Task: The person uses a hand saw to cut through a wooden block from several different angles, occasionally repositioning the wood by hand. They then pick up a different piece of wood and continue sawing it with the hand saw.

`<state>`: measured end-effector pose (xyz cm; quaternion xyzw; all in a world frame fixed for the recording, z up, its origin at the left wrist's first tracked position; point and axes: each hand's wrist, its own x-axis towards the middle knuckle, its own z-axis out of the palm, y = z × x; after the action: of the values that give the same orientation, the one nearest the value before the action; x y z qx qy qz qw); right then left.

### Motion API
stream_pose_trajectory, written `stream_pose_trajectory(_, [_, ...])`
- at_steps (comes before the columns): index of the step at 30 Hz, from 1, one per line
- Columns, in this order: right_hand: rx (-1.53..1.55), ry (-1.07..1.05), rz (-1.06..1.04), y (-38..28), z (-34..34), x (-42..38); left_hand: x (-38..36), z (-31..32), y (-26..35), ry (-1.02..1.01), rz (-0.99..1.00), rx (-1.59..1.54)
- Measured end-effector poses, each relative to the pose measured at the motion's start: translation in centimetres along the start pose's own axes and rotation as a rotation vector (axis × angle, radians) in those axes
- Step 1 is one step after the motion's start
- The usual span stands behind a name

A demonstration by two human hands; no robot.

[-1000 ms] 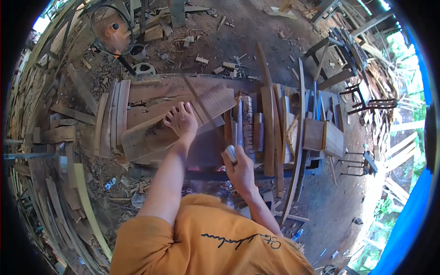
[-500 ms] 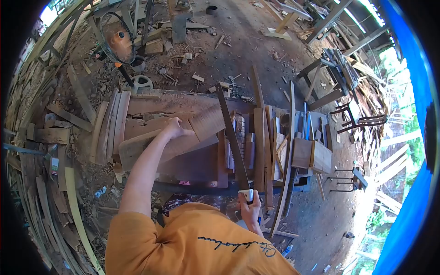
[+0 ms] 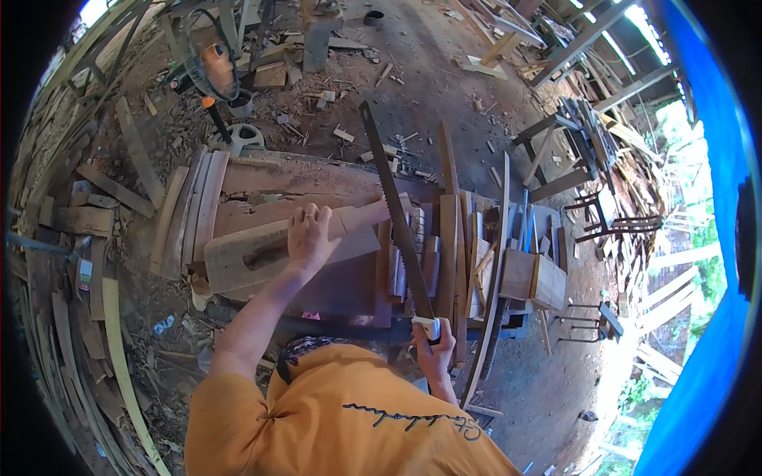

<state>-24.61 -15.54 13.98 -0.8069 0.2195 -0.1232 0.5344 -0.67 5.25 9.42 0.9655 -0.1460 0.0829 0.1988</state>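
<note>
Scrap wood litters the earth floor (image 3: pixel 432 83) of an open-sided workshop, with a round fan (image 3: pixel 216 67) in the upper left of the frame, a dark chair (image 3: pixel 615 214) toward the right and a blue sheet (image 3: pixel 706 349) along the right edge. Across the middle stretches a table (image 3: pixel 317 176) laden with timber: upright-running planks (image 3: pixel 208 208) toward its left end, and long strips and a wooden block (image 3: pixel 520 274) toward its right.

At center, the person's left hand (image 3: pixel 309 236) lies over a wooden board (image 3: pixel 238 247), fingers pointing to the top of the frame; whether they grip it or merely press cannot be told. Most of the board reaches left and slightly down from that hand, while a narrower wooden portion runs right from the fingers toward the saw.

Right of center and lower, the right hand (image 3: pixel 435 349) is wrapped around the pale handle of a handsaw (image 3: pixel 394 206). Its blade slants up and left from that hand, toothed edge to the left, passing in front of the narrow portion's right end; whether they touch is unclear.
</note>
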Motion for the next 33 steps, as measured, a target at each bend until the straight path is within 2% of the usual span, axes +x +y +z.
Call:
stream_pose_trajectory(4, [-0.026, -0.047, -0.003, 0.3, 1.3, 0.7, -2.0, 2.8, -0.4, 0.053, 0.024, 0.075])
stream_pose_trajectory(8, [-0.055, -0.084, -0.009, 0.7, 1.8, 1.0, -2.8, 1.9, 1.2, 0.030, -0.027, 0.078])
stream_pose_trajectory(11, [-0.107, -0.098, -0.051, 1.1, 2.1, 1.3, -4.0, 1.7, 2.1, -0.083, -0.046, 0.034])
stream_pose_trajectory(14, [-0.072, -0.109, -0.003, 0.6, 2.4, 1.3, -5.2, 3.2, 2.1, -0.033, -0.051, 0.069])
stream_pose_trajectory(19, [-0.115, -0.126, 0.053, 1.5, 2.5, 1.4, -6.4, 4.6, 2.4, -0.087, -0.113, 0.035])
stream_pose_trajectory(22, [-0.073, -0.116, 0.097, 2.0, 2.6, 1.1, -6.8, 6.1, 1.9, -0.016, -0.054, 0.051])
stream_pose_trajectory(25, [-0.114, -0.101, 0.037, 3.2, 2.6, 0.8, -7.1, 6.8, 1.7, -0.115, -0.033, 0.120])
stream_pose_trajectory(33, [-0.094, -0.099, 0.062, 3.4, 2.5, -0.7, -7.8, 9.0, 1.0, -0.009, 0.081, 0.228])
